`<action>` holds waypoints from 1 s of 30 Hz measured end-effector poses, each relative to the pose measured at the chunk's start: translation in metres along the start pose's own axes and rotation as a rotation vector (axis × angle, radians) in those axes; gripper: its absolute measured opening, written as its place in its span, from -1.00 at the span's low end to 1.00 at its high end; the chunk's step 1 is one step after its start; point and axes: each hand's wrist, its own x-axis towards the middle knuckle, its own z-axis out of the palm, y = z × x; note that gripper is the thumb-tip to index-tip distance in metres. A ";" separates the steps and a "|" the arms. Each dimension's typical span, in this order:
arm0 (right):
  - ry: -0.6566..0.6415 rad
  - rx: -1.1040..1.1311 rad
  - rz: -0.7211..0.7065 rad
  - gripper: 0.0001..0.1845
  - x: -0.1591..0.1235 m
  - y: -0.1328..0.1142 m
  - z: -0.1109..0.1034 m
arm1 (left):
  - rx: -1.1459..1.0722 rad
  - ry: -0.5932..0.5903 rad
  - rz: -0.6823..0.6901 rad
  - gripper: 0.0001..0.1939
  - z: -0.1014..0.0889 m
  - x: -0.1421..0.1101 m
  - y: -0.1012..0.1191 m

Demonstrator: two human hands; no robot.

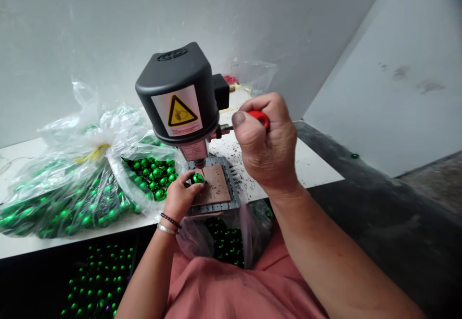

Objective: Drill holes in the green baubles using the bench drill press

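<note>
The left hand (181, 197) is pinning a glossy green bauble (198, 178) against a brown pad (216, 186), which is resting on a dark ridged base (216, 208). The bauble is round, so it has no long axis to speak of, and it is sitting at the left hand's fingertips, directly beneath the upright drill bit (201, 170) of a black bench drill (176, 85). Whether the bit's tip is touching the bauble or stopping just above it, I cannot tell. The right hand (267, 141) is clenched around a red lever handle (259, 118) projecting from the side of the drill head, so the hands are working apart, with the drill's column standing between them. The left hand is by far the nearer to the bauble, while the right hand is reaching across above the base, with nothing blocking the bit's path except the bauble itself. Black swarf (231, 153) is scattering across the white bench (310, 165) beyond the right hand. Left of the left hand, a clear plastic bag (68, 131) tied with a yellow tie (94, 153) is bulging with more green baubles (86, 213), and a loose heap of green baubles (151, 174) is spilling just beside the left wrist.
</note>
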 end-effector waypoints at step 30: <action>-0.065 -0.048 0.046 -0.67 -0.002 -0.003 -0.003 | -0.054 -0.125 0.077 -0.60 0.002 0.011 -0.005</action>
